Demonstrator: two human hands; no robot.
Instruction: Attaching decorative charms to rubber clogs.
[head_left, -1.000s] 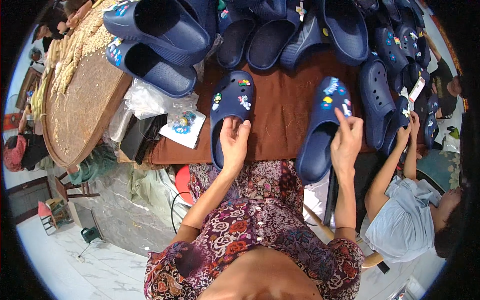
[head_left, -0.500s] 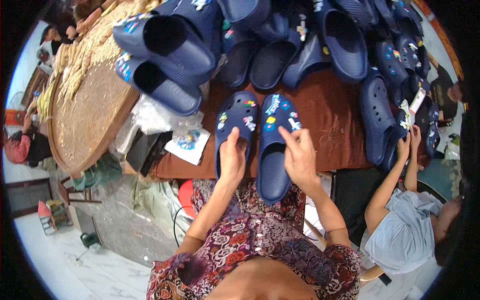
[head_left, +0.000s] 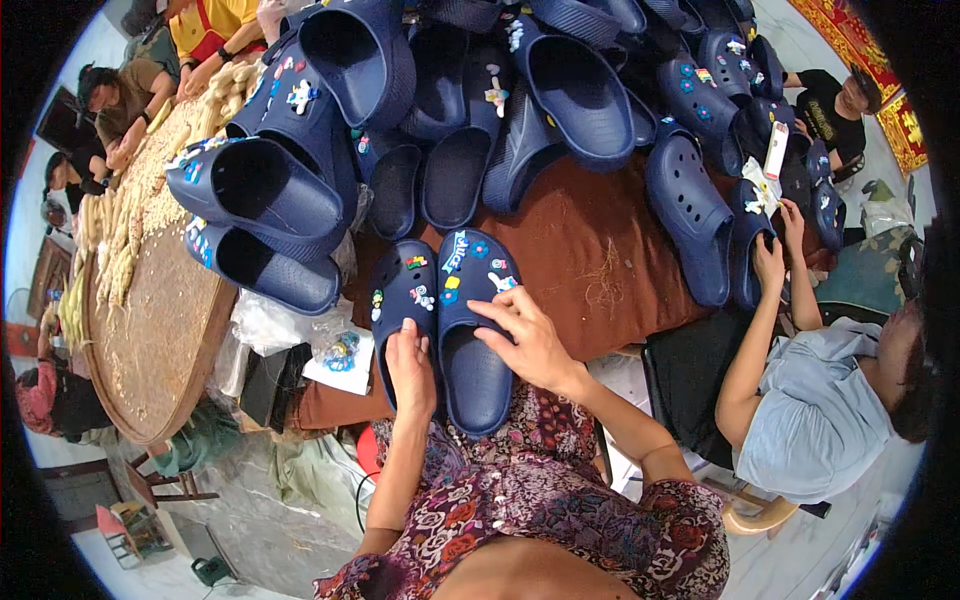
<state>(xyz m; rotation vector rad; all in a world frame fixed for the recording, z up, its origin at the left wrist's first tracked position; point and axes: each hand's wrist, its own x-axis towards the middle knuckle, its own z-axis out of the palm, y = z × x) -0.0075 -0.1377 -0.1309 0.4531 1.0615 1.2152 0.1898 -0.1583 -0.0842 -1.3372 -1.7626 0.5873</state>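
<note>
Brown table (head_left: 600, 250) | left hand (head_left: 411, 362), right hand (head_left: 525, 338) cover clogs' (head_left: 478, 330) heels

1. My left hand (head_left: 410, 362) lies palm down, fingers together, flat on the left clog (head_left: 400, 310).
2. My right hand (head_left: 530, 340) spreads just right of that clog, forearm angled in from lower right.

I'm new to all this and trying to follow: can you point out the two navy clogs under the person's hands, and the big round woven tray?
Left clog (head_left: 400, 290): head view, on its charm-studded toe.
Right clog (head_left: 478, 375): head view, on its open footbed.
Round woven tray (head_left: 160, 340): head view, on a bare stretch of its surface.
</note>
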